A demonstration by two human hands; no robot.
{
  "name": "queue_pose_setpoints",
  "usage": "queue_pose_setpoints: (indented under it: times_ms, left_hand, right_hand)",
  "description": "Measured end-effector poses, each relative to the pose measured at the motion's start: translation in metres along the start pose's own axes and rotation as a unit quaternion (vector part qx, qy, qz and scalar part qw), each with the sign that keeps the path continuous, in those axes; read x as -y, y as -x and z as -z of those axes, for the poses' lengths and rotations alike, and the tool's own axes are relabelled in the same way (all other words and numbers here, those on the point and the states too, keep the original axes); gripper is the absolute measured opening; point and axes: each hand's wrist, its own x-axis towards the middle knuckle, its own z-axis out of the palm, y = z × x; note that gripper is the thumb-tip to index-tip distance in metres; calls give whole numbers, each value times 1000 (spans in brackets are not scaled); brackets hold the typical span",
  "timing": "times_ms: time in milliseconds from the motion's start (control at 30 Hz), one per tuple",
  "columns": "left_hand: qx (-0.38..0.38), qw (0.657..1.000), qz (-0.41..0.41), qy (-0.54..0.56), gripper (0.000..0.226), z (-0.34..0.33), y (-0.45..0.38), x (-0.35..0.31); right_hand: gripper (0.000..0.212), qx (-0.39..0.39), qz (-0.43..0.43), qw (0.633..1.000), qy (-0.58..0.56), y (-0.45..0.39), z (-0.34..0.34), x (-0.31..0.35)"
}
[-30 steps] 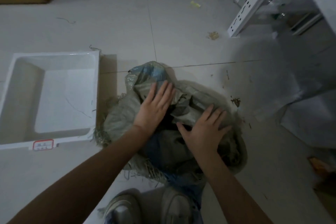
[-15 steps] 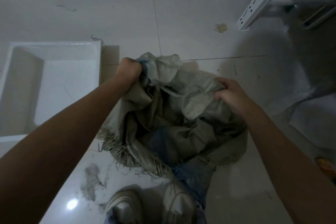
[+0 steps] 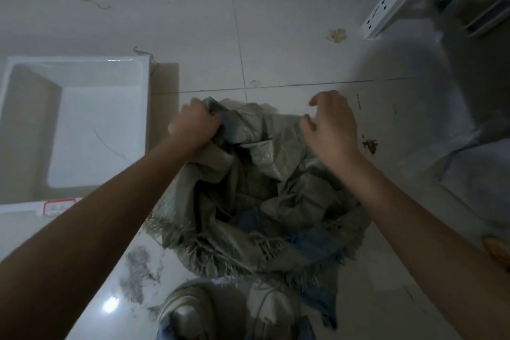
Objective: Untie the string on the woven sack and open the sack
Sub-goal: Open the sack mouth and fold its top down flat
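A grey-green woven sack [image 3: 248,201] with frayed edges and blue patches lies crumpled on the tiled floor in front of my feet. My left hand [image 3: 194,125] is closed in a fist on the sack's far left rim, bunching the fabric. My right hand [image 3: 331,127] hovers over the sack's far right rim with curled, spread fingers and nothing in it. The sack's mouth folds inward between my hands. No string shows in this view.
A white rectangular tray [image 3: 74,124] sits on the floor to the left of the sack. A white perforated metal rack [image 3: 392,0] leans at the far right. My shoes [image 3: 187,312] are at the bottom. Debris bits [image 3: 337,35] dot the tiles.
My hands went from pressing flat on the sack to gripping its rim. Since then my right hand has let go of the fabric and lifted; the left keeps its grip.
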Motion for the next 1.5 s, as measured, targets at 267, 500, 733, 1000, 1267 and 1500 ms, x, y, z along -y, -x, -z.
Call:
queue_pose_setpoints:
  times_ms: [267, 500, 733, 1000, 1267, 1500]
  left_hand:
    - [23, 747, -512, -424, 34, -54, 70, 6]
    - [102, 813, -243, -518, 86, -36, 40, 45]
    - [219, 894, -118, -372, 70, -7, 35, 56]
    - [206, 838, -323, -387, 42, -5, 70, -20]
    - [-70, 831, -407, -372, 91, -9, 16, -16]
    - [26, 905, -239, -350, 135, 0, -20, 32]
  right_hand:
    - [32, 395, 180, 899, 61, 100, -17, 46]
    - [44, 540, 103, 796, 255, 108, -27, -9]
    - [74, 445, -169, 866, -152, 50, 32, -78]
    - [30, 479, 75, 874, -3, 12, 40, 2]
    - [105, 296, 119, 940, 118, 31, -21, 33]
    - [109, 399, -20, 914, 71, 30, -45, -20]
